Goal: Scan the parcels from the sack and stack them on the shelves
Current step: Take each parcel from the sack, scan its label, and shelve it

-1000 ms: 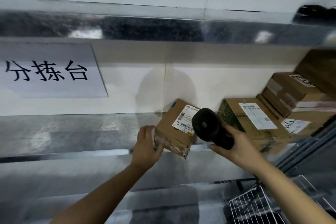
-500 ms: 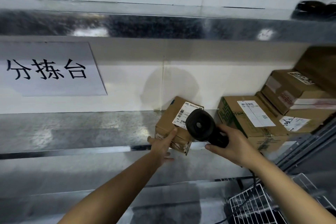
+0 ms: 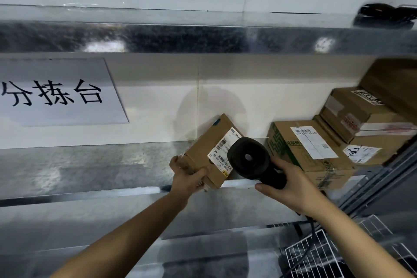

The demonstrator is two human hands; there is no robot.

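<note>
The right hand point(image 3: 291, 187) clenches the black scanner point(image 3: 250, 159); its head overlaps the label of the small parcel point(image 3: 209, 151). The left hand point(image 3: 186, 178) grips this parcel's near-left corner. The parcel sits tilted at the shelf point(image 3: 90, 165) front edge. Stacked parcels point(image 3: 352, 128) occupy the shelf's right end.

There are five brown boxes: one small box point(image 3: 209, 150) near the middle, and four boxes point(image 3: 309, 151) stacked at 3 o'clock. There is one black scanner point(image 3: 250, 158), one paper sign point(image 3: 56, 92) at 9 o'clock, and two hands point(image 3: 185, 180).
</note>
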